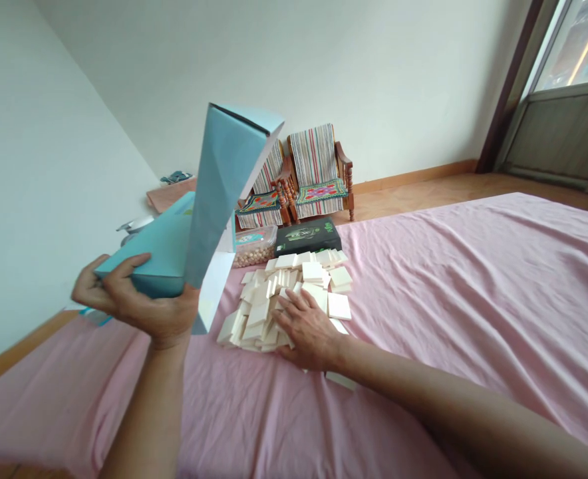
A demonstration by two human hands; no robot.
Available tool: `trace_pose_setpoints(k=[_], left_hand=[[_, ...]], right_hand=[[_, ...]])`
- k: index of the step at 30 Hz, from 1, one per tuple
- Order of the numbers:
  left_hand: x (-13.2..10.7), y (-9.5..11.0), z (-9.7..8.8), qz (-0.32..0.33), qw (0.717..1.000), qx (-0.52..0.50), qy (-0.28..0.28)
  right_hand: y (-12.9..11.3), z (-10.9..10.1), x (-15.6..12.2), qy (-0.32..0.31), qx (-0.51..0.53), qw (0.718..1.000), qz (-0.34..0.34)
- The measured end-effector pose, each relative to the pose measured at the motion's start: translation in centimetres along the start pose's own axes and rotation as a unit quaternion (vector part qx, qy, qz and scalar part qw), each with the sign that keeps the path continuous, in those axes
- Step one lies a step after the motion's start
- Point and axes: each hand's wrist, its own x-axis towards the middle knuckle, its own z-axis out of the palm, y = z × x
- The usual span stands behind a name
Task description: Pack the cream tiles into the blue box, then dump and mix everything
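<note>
My left hand (139,303) grips a light blue cardboard box (157,249) from below, with the fingers curled over its near edge. The box is tilted, its lid or flap standing up; its inside is hidden from me. My right hand (308,329) lies palm down on a heap of thin, square, cream-white tiles (259,313). Its fingers are stretched out and somewhat apart, touching the tiles. Several tiles lie loose at the heap's right side, such as a single flat tile (338,306).
A black box (308,236) with green print and a clear plastic tub (257,247) of small brown pieces stand behind the heap. All rest on a pink cloth (448,299). Wooden armchairs (318,166) with striped covers stand by the far wall, a door (558,133) at right.
</note>
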Motion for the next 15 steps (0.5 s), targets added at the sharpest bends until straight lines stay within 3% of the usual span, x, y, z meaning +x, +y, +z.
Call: trace_pose_setpoints(k=[3, 7, 11, 15], left_hand=[[0.7, -1.3, -0.2, 0.007, 0.999, 0.017, 0.048], [0.9, -3.1, -0.7, -0.002, 0.997, 0.016, 0.073], [0.7, -4.9, -0.8, -0.059, 0.997, 0.001, 0.053], [0.6, -6.2, -0.3, -0.063, 0.998, 0.002, 0.030]], right_hand=[[0.0, 0.0, 0.0, -0.004, -0.001, 1.000, 0.000], [0.0, 0.2, 0.0, -0.004, -0.003, 1.000, 0.000], [0.1, 0.4, 0.0, 0.001, -0.003, 1.000, -0.001], [0.0, 0.4, 0.0, 0.000, -0.002, 1.000, -0.001]])
